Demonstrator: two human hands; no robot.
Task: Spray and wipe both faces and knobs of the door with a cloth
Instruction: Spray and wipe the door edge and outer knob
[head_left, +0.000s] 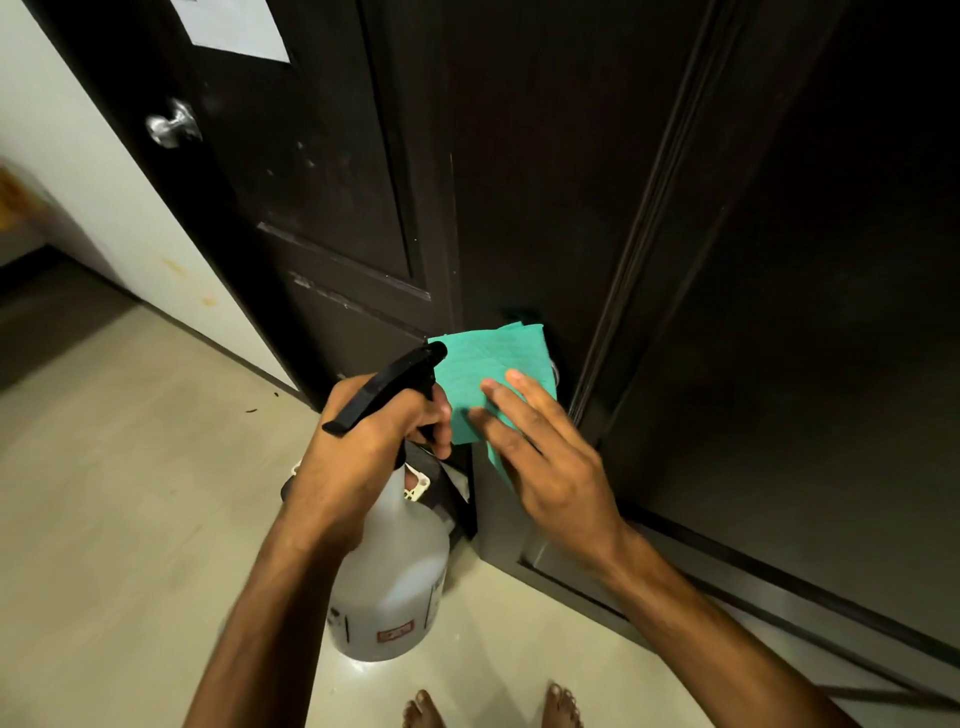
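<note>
A dark brown door (322, 171) stands open, its silver knob (169, 124) at upper left. My left hand (374, 441) grips the black trigger head of a translucent white spray bottle (389, 577), nozzle pointing toward the door. My right hand (545, 457) presses a folded green cloth (483, 374) flat against the dark panel (519, 182) beside the door's hinge edge, low down, fingers straight. Part of the cloth is hidden under my fingers.
A white paper (234, 26) is stuck on the door's upper part. A dark frame moulding (665, 208) runs down the right. A pale wall (78, 171) lies left, light floor tiles (130, 493) below. My bare feet (493, 709) show at the bottom edge.
</note>
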